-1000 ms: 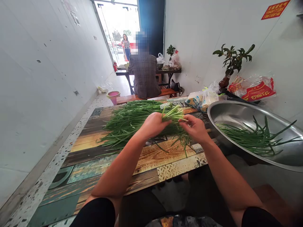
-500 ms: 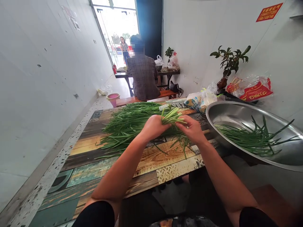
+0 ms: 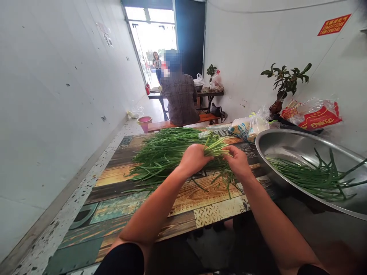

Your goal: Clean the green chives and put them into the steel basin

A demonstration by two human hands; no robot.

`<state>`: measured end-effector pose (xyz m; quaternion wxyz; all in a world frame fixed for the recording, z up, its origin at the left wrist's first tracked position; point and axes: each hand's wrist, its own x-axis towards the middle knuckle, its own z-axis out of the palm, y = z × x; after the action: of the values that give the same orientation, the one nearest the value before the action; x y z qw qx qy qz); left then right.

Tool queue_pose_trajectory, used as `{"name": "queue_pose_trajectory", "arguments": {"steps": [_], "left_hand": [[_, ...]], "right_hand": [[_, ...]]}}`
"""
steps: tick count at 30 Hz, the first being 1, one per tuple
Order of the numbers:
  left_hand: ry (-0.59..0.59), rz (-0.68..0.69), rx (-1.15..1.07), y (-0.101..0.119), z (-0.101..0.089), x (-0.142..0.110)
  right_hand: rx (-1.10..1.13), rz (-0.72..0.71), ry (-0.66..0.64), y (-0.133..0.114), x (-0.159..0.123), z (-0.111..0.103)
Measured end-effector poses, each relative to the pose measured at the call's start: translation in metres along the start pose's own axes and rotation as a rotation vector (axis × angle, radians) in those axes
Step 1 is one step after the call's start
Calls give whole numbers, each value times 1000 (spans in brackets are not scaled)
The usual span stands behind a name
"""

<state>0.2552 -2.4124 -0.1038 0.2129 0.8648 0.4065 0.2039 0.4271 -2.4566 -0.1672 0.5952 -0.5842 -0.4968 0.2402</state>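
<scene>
- One bunch of garlic chives [image 3: 214,147], pale stem ends uppermost, held between the two hands above the wood-patterned tabletop [image 3: 183,198]; a slack grip could have let strands slip out.
- Left hand [image 3: 195,158]: closed around the bunch; too tight a squeeze could have bruised the stems.
- Right hand [image 3: 237,162]: thumb and fingers pinching at the stem ends; a hard tug could have snapped stems or drawn out sound ones.
- Leafy heap [image 3: 157,156], beneath and beside the left hand; a low forearm could have dragged leaves along.
- Loose strands [image 3: 228,181], below the right hand; a brushing wrist could have swept some off the near edge.
- Steel basin [image 3: 276,142], right, chives inside, support unclear; an elbow knock could have tipped it.
</scene>
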Motion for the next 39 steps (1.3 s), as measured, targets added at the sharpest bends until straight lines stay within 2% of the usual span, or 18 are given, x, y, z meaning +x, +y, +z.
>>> {"name": "queue_pose_trajectory", "arguments": {"steps": [6,9,12,14,16,20,22,29,39], "left_hand": [[12,-37,-12,-2,-3,1],[11,-34,-38,-4,-3,2],[11,-38,-45,-5,-1,3],[7,-47,-42,-6,0,3],[6,-50,-37,-5,0,3],[5,-35,-36,-5,0,3],[-9,-23,-56,-6,1,3],[-122,98,-287,-15,-1,7],[-200,77,-344,-16,-9,6]], "right_hand": [[-185,1,175,25,15,-16],[-316,-65,147,29,16,-25],[-369,-172,51,22,8,-25],[-350,-187,2,15,1,-21],[-280,-144,-15,7,-5,-15],[66,13,-87,-5,-12,-4],[169,63,-114,-9,-12,-1],[273,105,-180,-11,-12,1],[127,-75,-195,-16,-14,-4]]}}
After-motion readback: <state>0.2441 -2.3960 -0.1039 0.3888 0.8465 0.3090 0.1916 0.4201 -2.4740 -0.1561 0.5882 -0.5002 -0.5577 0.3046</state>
